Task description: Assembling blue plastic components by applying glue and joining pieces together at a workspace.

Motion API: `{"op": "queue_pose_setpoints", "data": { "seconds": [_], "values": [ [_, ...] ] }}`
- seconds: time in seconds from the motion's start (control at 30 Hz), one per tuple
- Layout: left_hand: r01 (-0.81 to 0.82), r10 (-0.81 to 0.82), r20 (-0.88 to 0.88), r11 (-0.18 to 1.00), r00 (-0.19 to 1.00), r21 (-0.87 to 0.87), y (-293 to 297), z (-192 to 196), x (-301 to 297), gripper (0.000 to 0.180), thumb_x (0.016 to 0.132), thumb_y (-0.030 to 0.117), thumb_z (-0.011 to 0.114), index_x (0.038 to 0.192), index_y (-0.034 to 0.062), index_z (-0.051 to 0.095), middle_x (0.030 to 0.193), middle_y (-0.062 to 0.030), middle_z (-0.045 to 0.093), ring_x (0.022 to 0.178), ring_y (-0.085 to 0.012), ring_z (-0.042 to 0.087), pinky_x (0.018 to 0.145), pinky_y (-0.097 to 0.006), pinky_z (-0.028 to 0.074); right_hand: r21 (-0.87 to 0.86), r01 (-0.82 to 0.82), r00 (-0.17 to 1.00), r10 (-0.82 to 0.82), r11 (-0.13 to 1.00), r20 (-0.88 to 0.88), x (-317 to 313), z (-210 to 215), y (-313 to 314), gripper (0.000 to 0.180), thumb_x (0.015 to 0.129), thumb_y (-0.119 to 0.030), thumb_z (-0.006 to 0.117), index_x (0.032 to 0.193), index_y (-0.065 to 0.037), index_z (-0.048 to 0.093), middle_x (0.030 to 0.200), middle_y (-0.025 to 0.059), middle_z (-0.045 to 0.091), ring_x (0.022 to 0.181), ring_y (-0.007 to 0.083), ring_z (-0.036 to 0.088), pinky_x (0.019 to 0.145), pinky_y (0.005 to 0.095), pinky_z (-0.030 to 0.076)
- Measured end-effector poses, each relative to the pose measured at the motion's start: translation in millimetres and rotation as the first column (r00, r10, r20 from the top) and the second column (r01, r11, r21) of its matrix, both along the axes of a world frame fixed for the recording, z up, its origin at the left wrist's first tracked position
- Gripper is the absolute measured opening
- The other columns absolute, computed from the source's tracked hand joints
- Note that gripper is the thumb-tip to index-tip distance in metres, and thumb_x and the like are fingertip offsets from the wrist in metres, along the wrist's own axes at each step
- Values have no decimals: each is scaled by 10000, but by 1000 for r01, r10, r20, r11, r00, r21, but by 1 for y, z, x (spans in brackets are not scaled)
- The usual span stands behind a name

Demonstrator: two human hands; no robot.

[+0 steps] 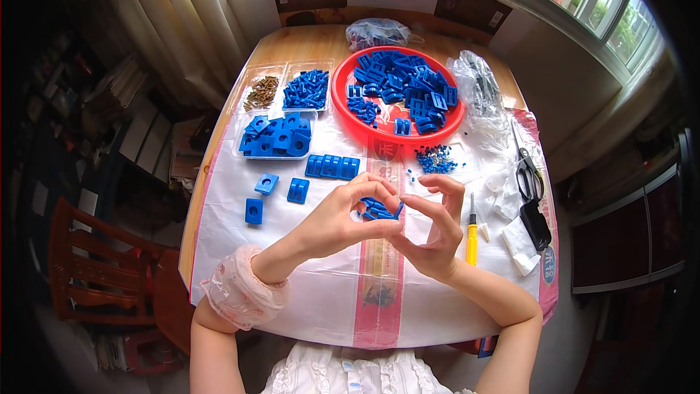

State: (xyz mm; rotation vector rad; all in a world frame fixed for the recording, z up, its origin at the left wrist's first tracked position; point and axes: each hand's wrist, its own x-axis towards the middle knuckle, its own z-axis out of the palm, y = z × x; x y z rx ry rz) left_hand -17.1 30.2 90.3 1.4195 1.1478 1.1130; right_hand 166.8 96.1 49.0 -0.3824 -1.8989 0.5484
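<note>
My left hand [357, 211] and my right hand [434, 230] meet over the middle of the table. Between their thumbs and forefingers sits a small blue plastic piece [399, 210], mostly hidden by the fingertips. The other fingers of my right hand are curled upward, apart from it. Behind my left fingers a small heap of slim blue plastic parts [375, 209] lies on the table. To the left are a row of ridged blue blocks [332, 166], a single ridged block [297, 190] and two flat blue plates with round holes [254, 211].
A red round tray [341, 113] of blue parts stands at the back. Left of it are clear boxes holding brass-coloured screws [262, 93], blue pins [306, 89] and blue plates [275, 136]. Tiny blue bits [435, 159], a yellow-handled screwdriver [472, 239] and black scissors [530, 179] lie rightward.
</note>
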Motion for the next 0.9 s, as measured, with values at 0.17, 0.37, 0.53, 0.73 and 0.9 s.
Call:
{"op": "queue_pose_setpoints", "data": {
  "seconds": [0.17,0.37,0.53,0.73,0.9],
  "values": [
    [145,-118,247,985,962,-94,1,-9,-5,292,824,295,721,961,45,656,1142,-74,557,1039,-163,531,864,-309,430,22,-15,1000,15,1000,-7,-2,4,0,526,588,-169,885,1075,-143,687,1142,103,516,1094,267,471,889,402,390],
    [133,-98,260,984,961,-118,-2,-4,-17,345,850,316,712,1018,25,636,1182,-91,556,1040,-156,536,876,-306,448,49,-8,1000,7,999,20,3,14,2,522,578,-185,891,1058,-148,689,1134,101,523,1077,267,474,877,395,389],
    [-315,401,-540,916,740,248,-24,-2,-41,121,847,133,703,837,24,651,862,-60,622,740,-142,596,619,-248,465,61,28,1000,-28,998,7,6,21,8,515,576,-200,889,1043,-130,684,1140,107,514,1078,269,473,869,387,389],
    [-210,407,-771,913,489,349,-53,-27,-31,69,799,77,712,811,25,668,793,-94,631,700,-268,637,614,-353,497,44,35,999,-36,998,24,4,20,12,511,575,-173,878,1042,-120,676,1143,110,508,1076,263,482,858,387,374],
    [-375,524,-792,835,314,403,-56,-16,-73,83,819,98,694,822,17,675,824,-105,633,766,-284,646,669,-363,520,35,38,998,-40,999,51,7,22,13,516,574,-165,877,1047,-125,675,1147,103,509,1079,260,480,851,375,370]
  ]
}}
